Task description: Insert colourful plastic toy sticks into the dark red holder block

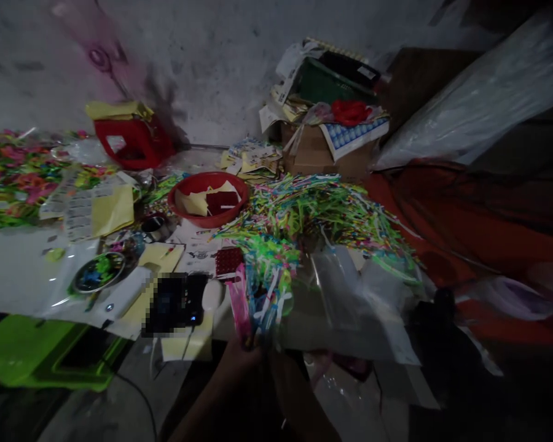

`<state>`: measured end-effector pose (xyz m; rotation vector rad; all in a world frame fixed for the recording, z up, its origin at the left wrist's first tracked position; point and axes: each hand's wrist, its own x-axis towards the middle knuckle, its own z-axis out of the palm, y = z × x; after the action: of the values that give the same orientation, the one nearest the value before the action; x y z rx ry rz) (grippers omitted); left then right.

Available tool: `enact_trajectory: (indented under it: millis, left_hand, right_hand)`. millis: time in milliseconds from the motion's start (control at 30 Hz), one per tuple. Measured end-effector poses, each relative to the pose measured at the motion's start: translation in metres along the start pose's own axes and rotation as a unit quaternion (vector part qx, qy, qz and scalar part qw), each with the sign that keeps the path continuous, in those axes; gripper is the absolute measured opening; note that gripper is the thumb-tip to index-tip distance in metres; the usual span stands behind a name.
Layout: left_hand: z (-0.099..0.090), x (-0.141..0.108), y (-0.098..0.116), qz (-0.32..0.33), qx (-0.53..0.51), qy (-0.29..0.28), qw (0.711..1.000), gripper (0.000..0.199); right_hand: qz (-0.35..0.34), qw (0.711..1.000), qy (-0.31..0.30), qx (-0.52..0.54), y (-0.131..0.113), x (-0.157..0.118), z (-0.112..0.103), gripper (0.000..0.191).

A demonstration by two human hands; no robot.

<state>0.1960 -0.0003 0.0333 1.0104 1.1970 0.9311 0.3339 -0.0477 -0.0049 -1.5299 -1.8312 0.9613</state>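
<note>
At the table's front edge my left hand is closed at the lower end of a pink plastic strip. Close beside it is my right hand, dark and blurred, so its fingers do not show clearly. Just beyond both hands lies a bunch of green, blue and white plastic strips. Behind that spreads a large heap of thin multicoloured strips and sticks. A dark red patterned block sits left of the bunch.
Left of my hands are a phone, a white rounded case and a metal bowl of small coloured pieces. Farther back stand a red basin, a red stool and a cardboard box. Clear plastic bags lie right.
</note>
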Motion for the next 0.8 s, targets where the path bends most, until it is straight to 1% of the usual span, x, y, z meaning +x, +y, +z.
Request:
enact_trajectory:
  millis: [67,133,200,267,367,467,533,600,667,800]
  left_hand:
    - [-0.016,0.001,0.001,-0.016,0.027,-0.001,0.999,0.046]
    - [-0.03,0.001,-0.001,-0.017,0.049,0.019,0.998,0.043]
    - [-0.041,0.0,-0.007,-0.013,0.054,0.042,0.998,0.046]
    - [-0.052,-0.001,-0.018,-0.027,0.061,0.067,0.995,0.051]
    - [-0.065,-0.002,-0.037,-0.059,0.067,0.092,0.992,0.05]
    - [-0.077,-0.002,-0.055,-0.044,0.029,0.12,0.991,0.053]
    - [-0.084,-0.001,-0.063,-0.032,0.014,0.149,0.988,0.053]
    - [-0.09,0.0,-0.067,-0.024,0.01,0.174,0.984,0.051]
    - [-0.096,0.0,-0.068,-0.032,0.014,0.182,0.983,0.048]
    - [-0.104,-0.001,-0.065,-0.092,0.023,0.171,0.981,0.043]
  right_hand:
    - [-0.015,1.0,0.003,0.01,-0.006,0.011,0.013,0.036]
    - [-0.03,0.999,0.002,0.024,-0.012,0.022,0.022,0.041]
    - [-0.034,0.999,-0.005,0.04,-0.016,0.03,0.026,0.042]
    - [-0.025,0.998,-0.004,0.052,-0.014,0.035,0.026,0.041]
    - [0.009,0.997,0.019,0.07,0.001,0.042,0.018,0.038]
    - [0.039,0.994,0.047,0.088,0.02,0.058,0.0,0.037]
    - [0.041,0.993,0.048,0.096,0.027,0.075,-0.013,0.038]
    - [0.034,0.994,0.034,0.1,0.029,0.093,-0.02,0.037]
    - [0.027,0.994,0.02,0.105,0.029,0.108,-0.022,0.036]
    - [0.024,0.993,-0.012,0.114,0.028,0.124,-0.014,0.034]
